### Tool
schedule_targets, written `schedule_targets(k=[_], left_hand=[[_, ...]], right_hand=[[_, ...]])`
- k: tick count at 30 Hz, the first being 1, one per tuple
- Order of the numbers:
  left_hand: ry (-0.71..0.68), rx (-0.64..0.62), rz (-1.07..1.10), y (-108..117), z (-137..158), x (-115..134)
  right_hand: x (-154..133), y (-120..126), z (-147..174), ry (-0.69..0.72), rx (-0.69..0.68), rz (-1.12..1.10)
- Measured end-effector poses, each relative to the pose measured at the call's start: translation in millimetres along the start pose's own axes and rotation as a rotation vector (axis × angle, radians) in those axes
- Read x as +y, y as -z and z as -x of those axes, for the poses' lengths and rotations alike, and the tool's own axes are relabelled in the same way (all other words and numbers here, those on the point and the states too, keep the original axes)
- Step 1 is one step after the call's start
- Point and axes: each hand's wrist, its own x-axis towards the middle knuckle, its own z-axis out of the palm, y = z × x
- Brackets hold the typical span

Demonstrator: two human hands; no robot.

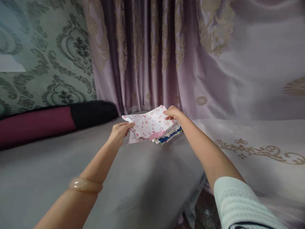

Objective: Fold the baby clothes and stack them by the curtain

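A white cloth with a pink and red floral print (150,122) is stretched between my two hands, folded, with a pink patch along its lower edge. My left hand (120,131) pinches its left edge between thumb and fingers. At the upper right corner, my right hand (173,113) grips the same cloth with curled fingers. Just under and behind it lies a stack of folded cloths (169,136), white and blue at the edges, partly hidden by the printed one. Whether the printed cloth touches the stack I cannot tell.
Grey sheeting (95,171) covers the surface below. A long maroon and black bolster (43,124) lies along the patterned wall at left. Purple curtains (145,57) hang behind. A pale cover with gold embroidery (259,151) is at right, and a dark gap (206,206) shows at the lower right.
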Motion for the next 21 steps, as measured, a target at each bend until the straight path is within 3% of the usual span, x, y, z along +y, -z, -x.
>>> schedule_targets(k=[4, 10, 16, 21], left_hand=[[0.010, -0.034, 0.077, -40, -11, -5], [0.039, -0.087, 0.123, -81, -30, -24], [0.094, -0.096, 0.180, -106, -45, -45], [0.144, -0.097, 0.191, -112, -49, -59]], right_hand=[[14, 23, -27, -0.032, 0.067, 0.042], [34, 40, -47, 0.081, 0.262, 0.210], [46, 42, -65, 0.133, 0.373, 0.275], [55, 41, -78, 0.113, 0.359, 0.279]])
